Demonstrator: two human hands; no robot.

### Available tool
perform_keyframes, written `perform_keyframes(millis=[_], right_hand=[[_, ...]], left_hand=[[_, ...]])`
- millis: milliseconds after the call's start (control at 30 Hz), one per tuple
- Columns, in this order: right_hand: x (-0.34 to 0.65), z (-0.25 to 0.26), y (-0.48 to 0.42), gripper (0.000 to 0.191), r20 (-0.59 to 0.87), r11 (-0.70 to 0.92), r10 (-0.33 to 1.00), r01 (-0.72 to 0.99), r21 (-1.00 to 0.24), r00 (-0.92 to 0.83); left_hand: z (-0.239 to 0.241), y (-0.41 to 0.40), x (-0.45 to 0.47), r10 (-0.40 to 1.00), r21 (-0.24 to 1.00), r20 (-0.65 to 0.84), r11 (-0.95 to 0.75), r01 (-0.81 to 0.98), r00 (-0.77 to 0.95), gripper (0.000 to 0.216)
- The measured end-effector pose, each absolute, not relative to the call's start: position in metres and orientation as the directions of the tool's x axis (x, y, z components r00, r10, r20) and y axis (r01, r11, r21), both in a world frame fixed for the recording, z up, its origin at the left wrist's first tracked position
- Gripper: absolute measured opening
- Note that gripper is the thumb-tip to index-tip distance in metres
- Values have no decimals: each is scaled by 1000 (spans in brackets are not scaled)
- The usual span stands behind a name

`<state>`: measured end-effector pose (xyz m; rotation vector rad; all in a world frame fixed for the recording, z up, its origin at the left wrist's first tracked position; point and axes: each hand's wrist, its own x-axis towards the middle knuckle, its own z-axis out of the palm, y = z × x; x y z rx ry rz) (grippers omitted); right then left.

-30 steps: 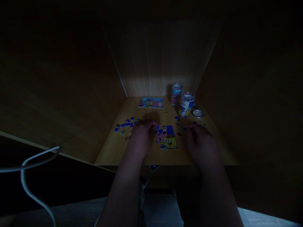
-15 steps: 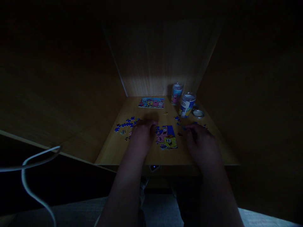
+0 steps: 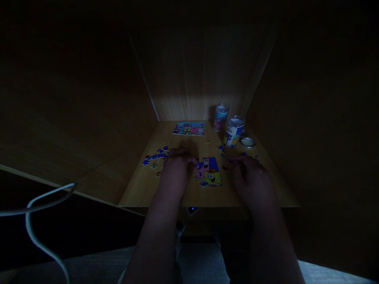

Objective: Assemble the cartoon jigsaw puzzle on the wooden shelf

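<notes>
Wooden table (image 3: 201,199): pale grain in very dim light, walled in by boards at the back and on both sides
Joined puzzle section (image 3: 209,171): lying flat on the table in front of me, between my two hands, showing a pink and a yellow cartoon figure on blue; its left side is ragged
Left hand (image 3: 177,165): I have it at the upper left edge of the joined section, fingers bent over; the grip is nearly closed, thumb and forefinger close together, and I cannot tell whether a piece is pinched there
Right hand (image 3: 253,177): to the right of the section and apart from it, fingers curled; the grip looks narrow, its tips beside a small bluish piece (image 3: 230,160), and from here I cannot make out whether it has hold of it
Blue loose pieces (image 3: 159,156): spread just left of my left hand
Yellowish piece (image 3: 207,142): alone, beyond the section
Picture panel (image 3: 189,129): flat near the back wall
Jars: a rear one (image 3: 220,119) and a front one (image 3: 233,133), both upright at the back right
Round lid (image 3: 248,142): just right of the front jar
</notes>
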<state>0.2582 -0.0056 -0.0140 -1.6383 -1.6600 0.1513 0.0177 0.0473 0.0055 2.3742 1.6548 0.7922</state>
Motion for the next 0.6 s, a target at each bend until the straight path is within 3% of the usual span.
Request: perform_keyframes(millis=[333, 600], right_hand=[[259, -15, -5, 27, 449, 168, 880, 783, -599, 155], [265, -16, -9, 30, 437, 72, 800, 658, -750, 411]], left_hand=[[10, 43, 22, 894, 340, 336, -408, 847, 296, 30], [10, 40, 25, 872, 328, 414, -411, 851, 261, 28]])
